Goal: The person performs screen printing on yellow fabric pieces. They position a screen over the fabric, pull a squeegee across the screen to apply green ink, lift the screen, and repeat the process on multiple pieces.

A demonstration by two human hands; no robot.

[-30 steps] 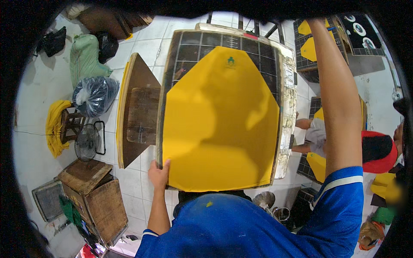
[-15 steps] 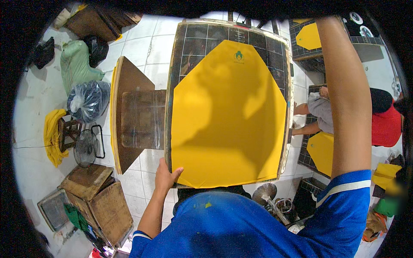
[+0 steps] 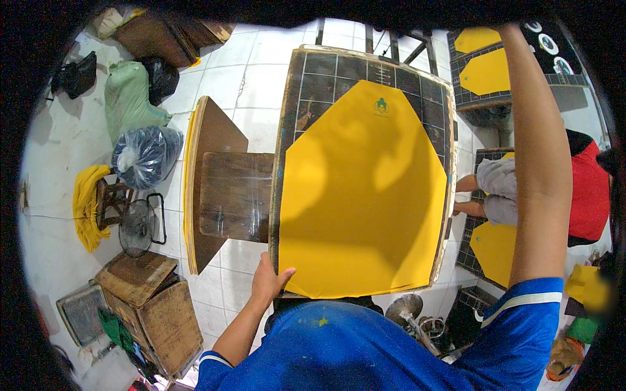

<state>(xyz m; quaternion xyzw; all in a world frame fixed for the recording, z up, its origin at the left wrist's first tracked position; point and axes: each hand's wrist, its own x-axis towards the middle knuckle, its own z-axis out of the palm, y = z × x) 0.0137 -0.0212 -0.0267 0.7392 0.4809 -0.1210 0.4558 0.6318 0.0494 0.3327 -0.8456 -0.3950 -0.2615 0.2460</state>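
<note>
A yellow cut piece [image 3: 355, 221] with a small green emblem lies on a black gridded board [image 3: 352, 65] with worn edges. My left hand [image 3: 267, 283] grips the board's lower left edge, thumb lying at the yellow piece's corner. My right forearm [image 3: 538, 169] stretches up along the right side toward the top of the picture, where the hand is cut off. A shadow falls across the yellow piece. Left of the board, a wooden plank [image 3: 231, 195] joins an upright brown panel [image 3: 208, 130] with yellow edging.
A person in red and black [image 3: 583, 195] sits beside more gridded boards [image 3: 466, 260] with yellow pieces at right. Sacks [image 3: 130, 98], a plastic-wrapped bundle [image 3: 143, 153], yellow cloth [image 3: 88, 202], a fan [image 3: 137, 225] and worn boxes [image 3: 147, 313] line the left. A metal rack [image 3: 430, 55] stands beyond the board.
The board with the yellow piece and my left hand sit further right in view. My right arm stays stretched upward. The person in red has shifted posture.
</note>
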